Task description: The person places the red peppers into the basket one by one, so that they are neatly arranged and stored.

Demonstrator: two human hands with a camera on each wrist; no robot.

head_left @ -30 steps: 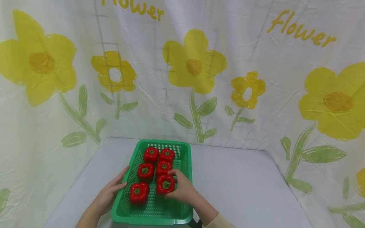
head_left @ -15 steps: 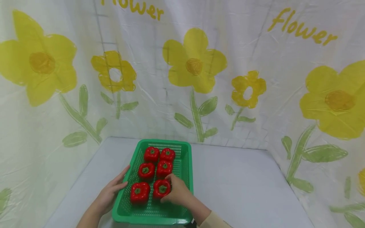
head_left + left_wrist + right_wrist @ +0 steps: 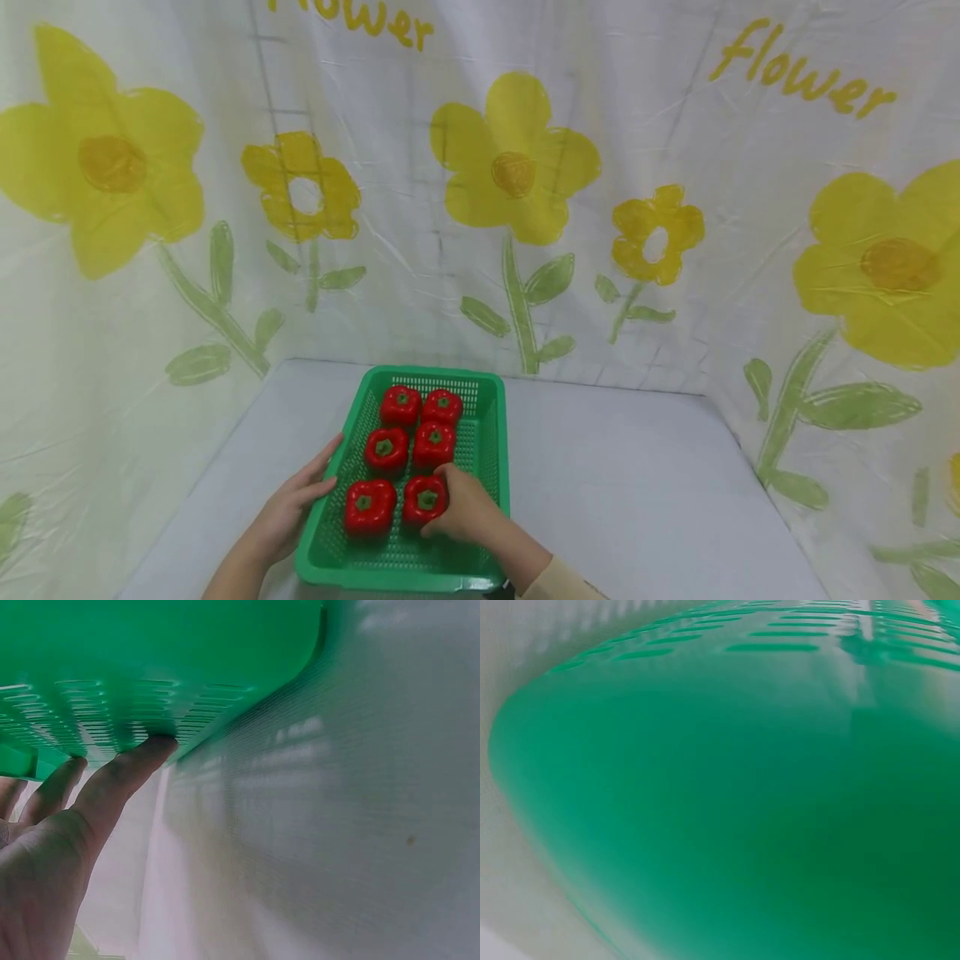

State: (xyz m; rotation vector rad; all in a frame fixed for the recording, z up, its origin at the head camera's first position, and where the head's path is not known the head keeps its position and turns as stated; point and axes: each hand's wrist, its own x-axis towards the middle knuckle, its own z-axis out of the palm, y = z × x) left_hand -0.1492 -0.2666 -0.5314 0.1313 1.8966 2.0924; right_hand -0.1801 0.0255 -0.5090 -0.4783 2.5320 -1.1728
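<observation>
Several glossy red bell peppers (image 3: 370,507) with green stems stand in two columns inside a green plastic basket (image 3: 401,578) in the head view. My right hand (image 3: 467,510) pinches the nearest pepper of the right column (image 3: 424,500) between thumb and fingers, low in the basket. My left hand (image 3: 287,506) is at the basket's left side, its thumb at the rim. In the left wrist view, its extended fingers (image 3: 112,784) touch the slotted outer wall (image 3: 247,645). The right wrist view shows only blurred green basket wall (image 3: 705,787); the right hand is hidden there.
The basket stands on a white table (image 3: 615,483). Behind and to both sides hangs a white curtain (image 3: 420,283) printed with yellow flowers, meeting the table's far edge. A dark object (image 3: 501,590) partly shows under the right wrist.
My right hand has moved the pepper slightly left and towards me, apart from the one behind it and level with the front left pepper. The left hand stays at the basket's side.
</observation>
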